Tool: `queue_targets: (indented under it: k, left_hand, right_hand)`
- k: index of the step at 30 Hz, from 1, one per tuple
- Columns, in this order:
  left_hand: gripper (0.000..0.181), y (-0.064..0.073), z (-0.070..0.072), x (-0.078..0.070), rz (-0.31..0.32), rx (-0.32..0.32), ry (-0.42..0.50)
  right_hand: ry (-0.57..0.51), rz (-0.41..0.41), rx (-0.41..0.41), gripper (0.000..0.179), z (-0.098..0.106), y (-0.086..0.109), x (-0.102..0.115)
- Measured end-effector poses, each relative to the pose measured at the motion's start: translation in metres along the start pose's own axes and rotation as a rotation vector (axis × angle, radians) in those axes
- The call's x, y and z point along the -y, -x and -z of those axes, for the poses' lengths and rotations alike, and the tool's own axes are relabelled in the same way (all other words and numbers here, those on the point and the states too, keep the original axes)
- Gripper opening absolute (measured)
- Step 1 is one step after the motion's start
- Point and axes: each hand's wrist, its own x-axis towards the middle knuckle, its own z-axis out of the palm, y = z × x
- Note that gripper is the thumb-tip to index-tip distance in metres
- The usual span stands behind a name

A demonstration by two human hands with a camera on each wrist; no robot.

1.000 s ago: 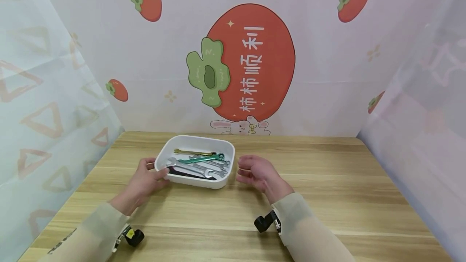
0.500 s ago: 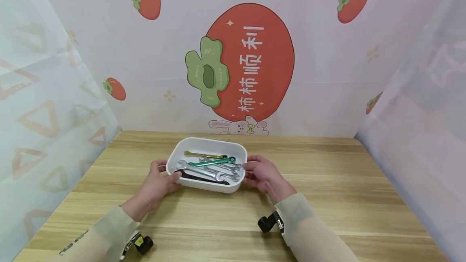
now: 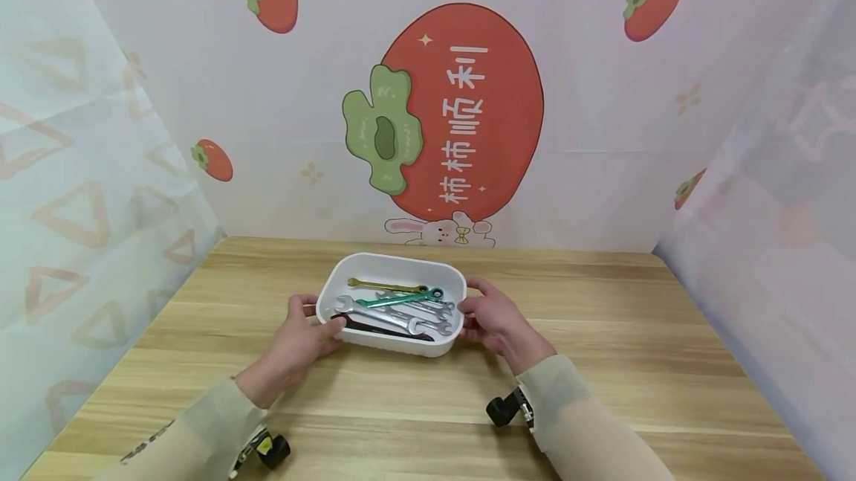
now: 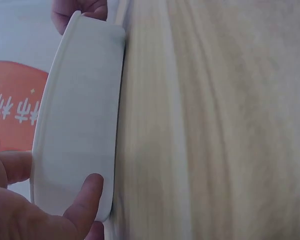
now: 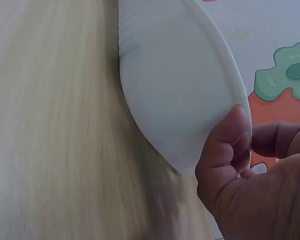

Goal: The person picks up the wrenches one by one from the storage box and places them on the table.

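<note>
A white plastic bin (image 3: pixel 401 346) with rounded corners sits near the middle of the wooden table. Several wrenches lie inside it: a gold one (image 3: pixel 374 285), a green ratcheting one (image 3: pixel 404 298), a large silver open-end wrench (image 3: pixel 381 314) and smaller silver ones. A long dark tool (image 3: pixel 384 330) lies along the near wall. My left hand (image 3: pixel 297 347) grips the left end, thumb at the near corner of the rim; in the left wrist view a finger (image 4: pixel 87 197) lies along the outer wall. My right hand (image 3: pixel 501 323) holds the right end, pinching the rim (image 5: pixel 242 95) in the right wrist view.
A wooden table (image 3: pixel 602 392) extends around the bin. Behind it hangs a white backdrop (image 3: pixel 568 198) printed with persimmons and a rabbit, and similar sheets close off both sides. Small black cameras (image 3: pixel 273 451) are strapped at both wrists.
The bin has shifted to the right, with my left hand holding its left end. My right hand, apart from the bin at first, has taken hold of its right end.
</note>
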Motion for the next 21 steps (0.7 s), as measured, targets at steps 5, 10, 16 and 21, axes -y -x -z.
queue_targets:
  k: [5,10,16,21]
  left_hand:
    - [0.067,0.004,-0.008,0.003,-0.012,-0.015,-0.027]
    - [0.067,0.010,-0.014,0.005,-0.037,-0.024,-0.104]
    - [0.069,0.019,-0.020,0.002,-0.066,-0.050,-0.310]
    - [0.068,0.013,-0.009,-0.007,-0.003,0.078,-0.181]
  right_hand:
    - [0.028,0.008,0.010,0.056,0.008,0.004,0.001]
    - [0.050,0.009,0.008,0.056,0.015,0.009,0.002]
    - [0.083,0.032,0.003,0.059,0.026,0.014,0.001]
    - [0.111,0.034,0.009,0.058,0.037,0.018,0.000]
